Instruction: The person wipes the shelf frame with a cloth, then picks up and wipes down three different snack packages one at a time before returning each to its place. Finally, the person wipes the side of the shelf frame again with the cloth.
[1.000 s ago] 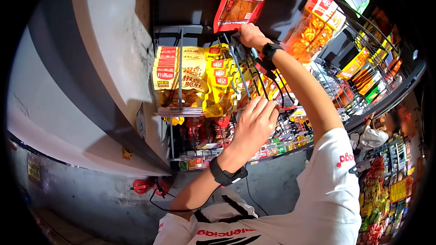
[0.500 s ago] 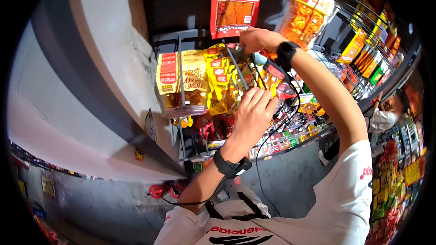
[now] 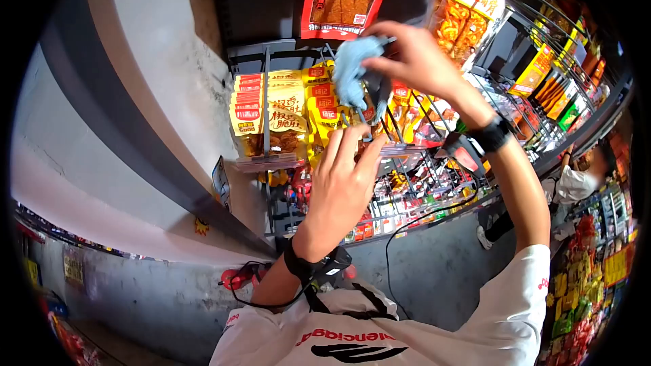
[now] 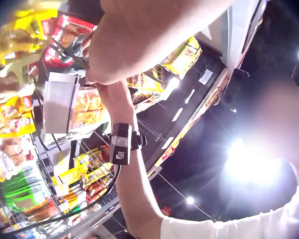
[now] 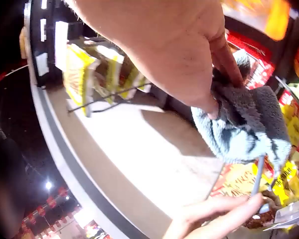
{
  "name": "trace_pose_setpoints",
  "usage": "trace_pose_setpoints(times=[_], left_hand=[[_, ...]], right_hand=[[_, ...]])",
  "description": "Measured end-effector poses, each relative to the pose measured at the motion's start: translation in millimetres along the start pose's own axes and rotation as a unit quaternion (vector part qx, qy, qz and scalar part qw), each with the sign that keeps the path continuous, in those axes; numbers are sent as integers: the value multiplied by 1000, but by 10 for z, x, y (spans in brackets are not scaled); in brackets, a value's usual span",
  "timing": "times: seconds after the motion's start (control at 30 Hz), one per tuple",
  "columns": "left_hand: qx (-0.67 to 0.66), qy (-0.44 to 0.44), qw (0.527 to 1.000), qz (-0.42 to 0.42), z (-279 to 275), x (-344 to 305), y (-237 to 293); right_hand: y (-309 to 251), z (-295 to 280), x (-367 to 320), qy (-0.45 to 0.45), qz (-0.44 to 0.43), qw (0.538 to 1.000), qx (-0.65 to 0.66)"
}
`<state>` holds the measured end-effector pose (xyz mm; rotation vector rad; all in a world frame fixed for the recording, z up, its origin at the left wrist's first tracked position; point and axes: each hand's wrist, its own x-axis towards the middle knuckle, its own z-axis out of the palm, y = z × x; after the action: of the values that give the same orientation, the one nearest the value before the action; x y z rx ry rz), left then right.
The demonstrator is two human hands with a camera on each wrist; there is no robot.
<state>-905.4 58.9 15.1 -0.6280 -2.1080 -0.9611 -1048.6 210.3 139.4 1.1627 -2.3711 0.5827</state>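
Observation:
A light blue-grey fluffy cloth (image 3: 354, 71) hangs bunched from my right hand (image 3: 424, 61), which grips it between thumb and fingers above the shelf. Lower down, my left hand (image 3: 339, 186) reaches up with its fingertips at the front end of a grey metal display hook (image 5: 259, 177). In the right wrist view the left thumb and fingers pinch that hook's end, and the cloth lies over the hook further back. Yellow snack packets (image 3: 322, 105) hang next to the hook, with cream and red packets (image 3: 285, 116) further left.
Behind the cloth hangs a red snack packet (image 3: 344, 3), and to its right are clear-front snack bags (image 3: 468, 13). A pale pillar (image 3: 163, 47) borders the rack on the left. A black cable (image 3: 388, 251) hangs from the right wrist area. Another person (image 3: 576, 179) is at far right.
My right hand has drawn back from the rear of the rack toward me, bringing the cloth into full sight. The left hand has shifted slightly left and stays at the hook's end.

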Motion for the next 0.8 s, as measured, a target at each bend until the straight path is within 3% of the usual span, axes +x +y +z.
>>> trace_pose_setpoints(times=[0.03, 0.1, 0.17, 0.23, 0.27, 0.3, 0.4, 0.53, 0.57, 0.67, 0.73, 0.8], left_hand=[[-15, -13, 1000, -19, 8, -38, -13], [-12, -2, 1000, -25, 10, -66, 27], [-24, 12, 999, -37, 11, -67, 51], [-1, 16, 999, -32, 23, -69, 13], [6, 25, 1000, -18, 35, -59, -4], [22, 37, 999, -3, 51, -51, -18], [45, 36, 998, 4, 47, -47, -30], [80, 13, 996, 25, 13, -59, -69], [85, 1, 996, 18, -2, -62, -55], [77, 25, 997, -4, -133, -107, 66], [83, 33, 996, -20, -398, -200, 113], [137, 126, 982, -24, -561, -442, -36]], right_hand=[[58, 165, 66, -38, -55, 998, -9], [133, 530, 135, -155, -2, 987, -41], [321, 776, 255, -123, -18, 989, -76], [453, 833, 425, -157, 68, 983, -67], [650, 890, 525, -125, -1, 986, -114], [727, 933, 600, -98, 3, 989, -108], [881, 1087, 924, -107, 109, 980, -125], [1313, 1395, 1258, -71, 81, 990, -87], [1273, 1404, 1323, -78, 118, 985, -103], [1260, 1423, 1333, -65, 107, 986, -114], [1199, 1311, 1304, -118, 111, 981, -108], [1062, 1176, 1256, -156, 116, 976, -102]])
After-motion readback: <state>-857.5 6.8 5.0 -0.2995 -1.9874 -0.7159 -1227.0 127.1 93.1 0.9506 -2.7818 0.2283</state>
